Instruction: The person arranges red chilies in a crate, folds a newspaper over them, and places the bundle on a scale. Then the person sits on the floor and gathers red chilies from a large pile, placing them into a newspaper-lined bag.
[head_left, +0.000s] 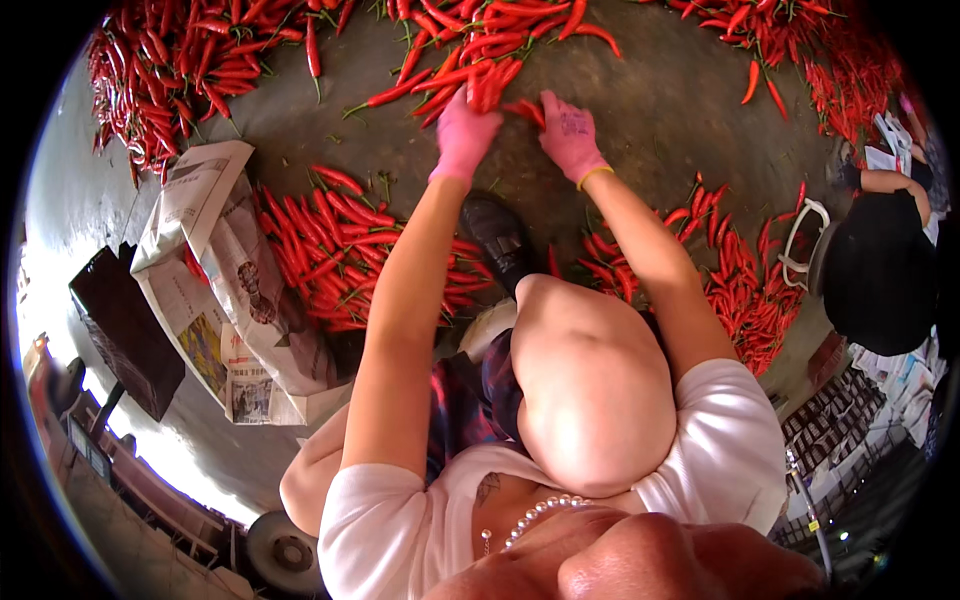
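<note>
Pink gloves cover both of my hands. My left hand (466, 139) is closed on a small bundle of red chili peppers (489, 84) at the near edge of a loose chili pile (510, 26). To its right, my right hand (570, 139) has a red chili pepper (531, 112) between its fingertips; that area is slightly blurred. Below my left forearm spreads another heap of red chilies (330, 247), and a further heap (750, 300) lies beyond my right forearm.
A newspaper-lined container (262, 322) with some chilies inside stands at left. More chilies are heaped at the upper left (161, 67) and upper right (787, 45). My black shoe (495, 232) rests on the floor between heaps. At right are a black-covered stool (877, 270) and another person's leg (892, 182).
</note>
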